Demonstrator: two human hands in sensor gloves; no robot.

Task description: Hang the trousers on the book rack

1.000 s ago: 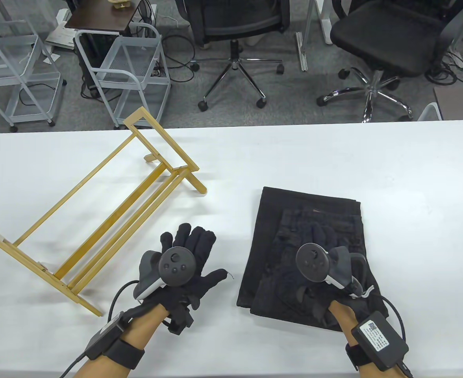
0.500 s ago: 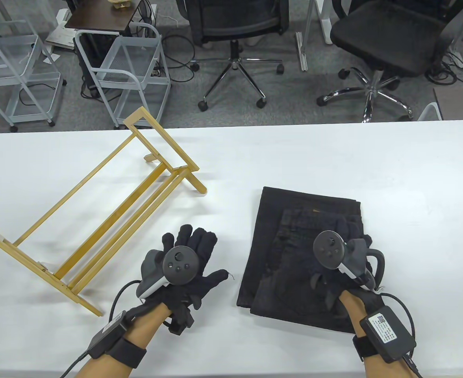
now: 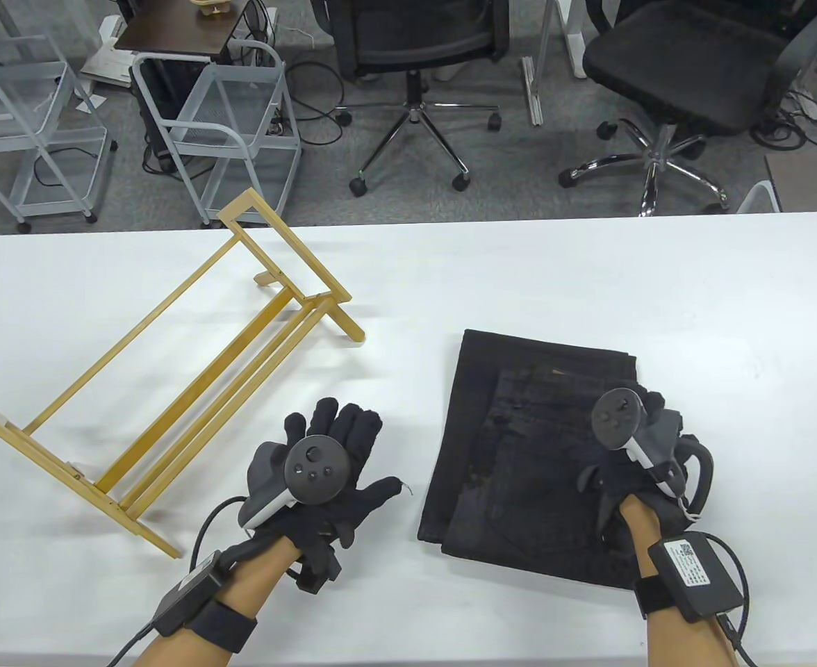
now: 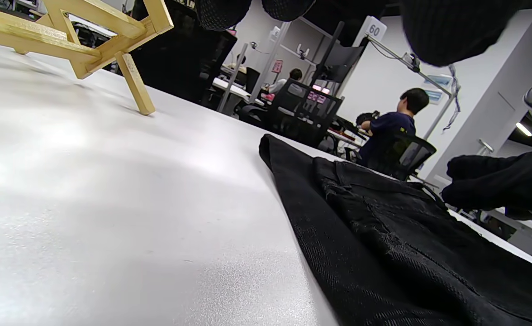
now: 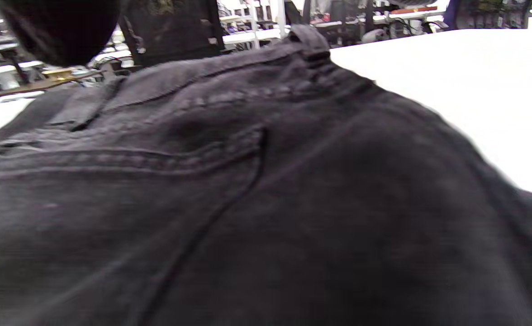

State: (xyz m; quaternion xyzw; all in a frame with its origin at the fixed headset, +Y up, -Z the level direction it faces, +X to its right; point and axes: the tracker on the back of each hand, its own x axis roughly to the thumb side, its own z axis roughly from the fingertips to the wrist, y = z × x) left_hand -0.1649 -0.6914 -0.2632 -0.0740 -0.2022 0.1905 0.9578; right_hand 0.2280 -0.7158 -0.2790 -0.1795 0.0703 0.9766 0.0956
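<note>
Trousers (image 3: 520, 445): folded flat on the tabletop (image 3: 589, 278), right of the book rack (image 3: 172, 389).
Handling: soft, floppy denim; it'll likely unfold when you lift.
Hold: take the right folded edge.
Left hand (image 3: 325, 465): spread flat, holding nothing.
Right hand (image 3: 631, 458): on the trousers' right edge; grip unclear.

Left hand (image 3: 325, 472): gloved, palm down, fingers spread flat and pointing away from the body, thumb splayed toward the right, holding nothing; tracker on its back, forearm entering from the bottom edge with a strapped wrist unit. Right hand (image 3: 631, 458): gloved, rolled toward its outer edge so its tracker tilts to the left, fingers curled downward; whether they grip anything cannot be told.
</note>
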